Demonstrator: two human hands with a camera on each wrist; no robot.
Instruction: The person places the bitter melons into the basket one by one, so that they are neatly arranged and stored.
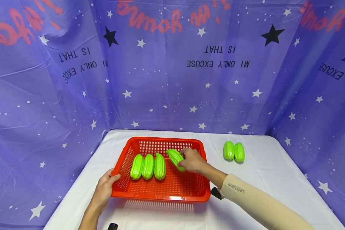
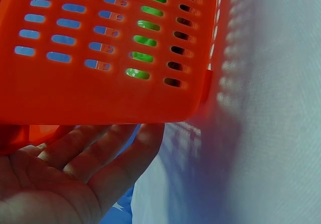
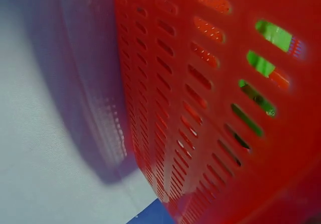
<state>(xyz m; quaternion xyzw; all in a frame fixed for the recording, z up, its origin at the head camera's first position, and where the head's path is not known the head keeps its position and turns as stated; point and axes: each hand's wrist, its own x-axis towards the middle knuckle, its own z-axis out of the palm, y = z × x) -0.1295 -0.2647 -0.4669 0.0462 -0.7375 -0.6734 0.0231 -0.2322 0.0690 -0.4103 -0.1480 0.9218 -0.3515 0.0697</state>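
Observation:
A red perforated plastic basket [image 1: 187,188] stands on the table, with three bright green ridged bitter melons [image 1: 148,166] side by side in its left half. My left hand [image 1: 103,187] grips the basket's left rim, thumb over the top; the left wrist view shows its fingers [image 2: 120,169] beneath the rim. Inside the basket's right half, my right hand [image 1: 192,160] holds another bitter melon [image 1: 174,158] between thumb and fingers, tilted with its stem end toward the back. In the right wrist view the basket wall [image 3: 170,83] hides that hand, and green shows through the slots.
Two more bitter melons [image 1: 228,150] lie together on the white tablecloth [image 1: 264,179], right of the basket. A purple star-printed curtain [image 1: 172,95] encloses the table at the back and sides. A small black object [image 1: 112,226] is at the front edge of the head view.

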